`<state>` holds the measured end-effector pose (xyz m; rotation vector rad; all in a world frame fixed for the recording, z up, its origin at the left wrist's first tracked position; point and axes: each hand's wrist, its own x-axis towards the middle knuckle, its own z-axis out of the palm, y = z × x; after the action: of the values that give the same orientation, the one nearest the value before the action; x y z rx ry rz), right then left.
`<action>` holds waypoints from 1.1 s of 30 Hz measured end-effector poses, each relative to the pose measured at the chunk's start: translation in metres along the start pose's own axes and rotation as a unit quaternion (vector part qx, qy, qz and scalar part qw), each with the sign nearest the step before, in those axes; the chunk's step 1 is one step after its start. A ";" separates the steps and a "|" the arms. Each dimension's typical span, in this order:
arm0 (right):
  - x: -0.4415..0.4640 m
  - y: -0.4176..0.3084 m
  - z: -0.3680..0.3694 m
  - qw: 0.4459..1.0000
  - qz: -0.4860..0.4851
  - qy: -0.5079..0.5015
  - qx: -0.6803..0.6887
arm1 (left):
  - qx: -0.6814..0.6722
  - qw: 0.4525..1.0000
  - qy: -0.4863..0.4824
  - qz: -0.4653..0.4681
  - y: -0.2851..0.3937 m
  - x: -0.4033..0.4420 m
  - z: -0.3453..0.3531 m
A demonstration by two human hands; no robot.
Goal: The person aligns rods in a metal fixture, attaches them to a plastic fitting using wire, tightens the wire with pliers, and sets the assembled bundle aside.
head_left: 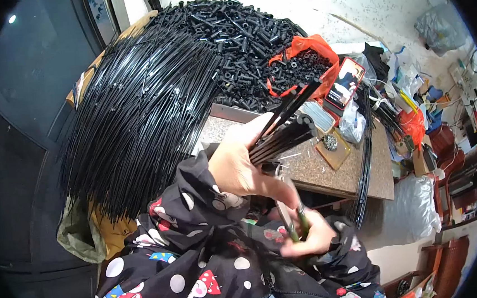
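My left hand (238, 163) is closed around a bundle of thin black rods (282, 140), whose thicker ends point up and to the right. Below it, my right hand (317, 237) grips a green-handled metal hand tool (290, 223) that looks like pliers. The tool's upper end reaches up to the left hand's fingers, near the lower side of the bundle. Motion blurs the tool, and I cannot tell whether its jaws touch a rod.
A large sheaf of long black rods (140, 112) lies left of a heap of short black tubes (241, 37). On the table (374, 166) are a red bag of small black parts (305, 65), a phone (345, 83), and a small tray (334, 150) with metal bits.
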<state>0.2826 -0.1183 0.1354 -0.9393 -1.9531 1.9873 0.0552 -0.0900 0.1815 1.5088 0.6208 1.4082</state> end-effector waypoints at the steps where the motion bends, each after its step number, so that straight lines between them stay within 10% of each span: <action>1: -0.001 -0.015 0.002 0.980 -0.082 0.132 -0.127 | 0.027 1.000 -0.012 0.003 0.002 0.001 -0.002; 4: 0.003 -0.016 -0.014 0.716 -0.288 0.416 -0.481 | -0.074 0.994 0.037 -0.078 0.009 -0.004 0.003; 6: -0.002 -0.019 -0.001 0.820 -0.209 0.300 -0.440 | -0.116 0.988 0.041 -0.097 0.003 -0.005 -0.004; 8: -0.009 -0.010 0.020 0.996 -0.057 0.057 -0.047 | -0.133 0.988 0.013 -0.077 -0.006 -0.006 -0.005; 10: -0.003 -0.018 0.000 0.994 -0.080 0.001 -0.078 | -0.048 0.995 0.005 -0.093 -0.001 -0.005 -0.007; 13: -0.013 -0.040 -0.003 0.961 0.035 -0.006 0.273 | -0.012 0.998 0.024 -0.062 0.006 -0.002 -0.001; 18: 0.002 0.001 0.023 0.990 -0.014 -0.007 0.142 | 0.081 0.996 -0.001 -0.038 0.010 0.000 -0.004; 24: 0.023 0.004 0.033 0.923 -0.187 0.283 -0.179 | -0.056 0.990 0.095 -0.084 0.014 -0.007 0.013; 33: 0.011 0.008 0.054 0.932 -0.104 0.294 -0.183 | 0.008 0.971 0.217 -0.097 -0.007 -0.016 0.030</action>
<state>0.2467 -0.1576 0.1206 -1.1770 -1.9713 1.0683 0.0816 -0.1097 0.1714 1.1171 1.0198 1.5904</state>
